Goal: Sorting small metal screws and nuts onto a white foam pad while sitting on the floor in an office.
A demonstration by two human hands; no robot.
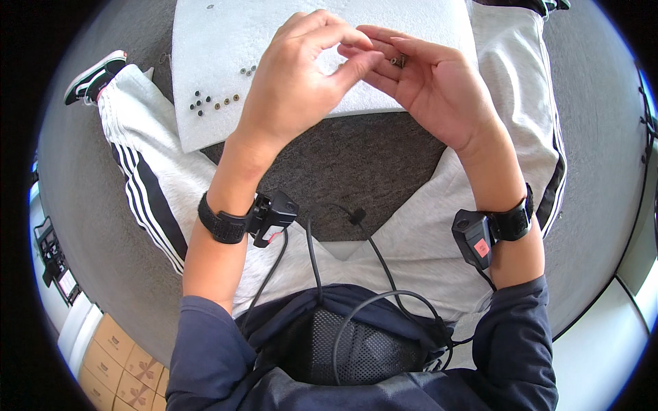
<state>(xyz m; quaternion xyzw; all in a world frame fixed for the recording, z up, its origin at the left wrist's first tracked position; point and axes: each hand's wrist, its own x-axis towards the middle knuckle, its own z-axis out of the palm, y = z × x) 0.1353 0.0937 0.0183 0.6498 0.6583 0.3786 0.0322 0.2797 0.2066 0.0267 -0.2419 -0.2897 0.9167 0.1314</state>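
My right hand is turned palm up and cupped, with a few small metal screws lying at the base of its fingers. Over its fingertips, my left hand brings thumb and index finger close together; whether a tiny part sits between them cannot be made out. Both hands are above a white foam sheet. On that sheet stand small groups of screws: several black ones, a short row of brass-coloured ones and some greyish ones, partly beside my left hand.
A small flat piece lies near the sheet's far edge. My legs in pale trousers flank the sheet on grey carpet. Black cables run from wrist-strapped devices across my lap. Cardboard boxes stand at lower left.
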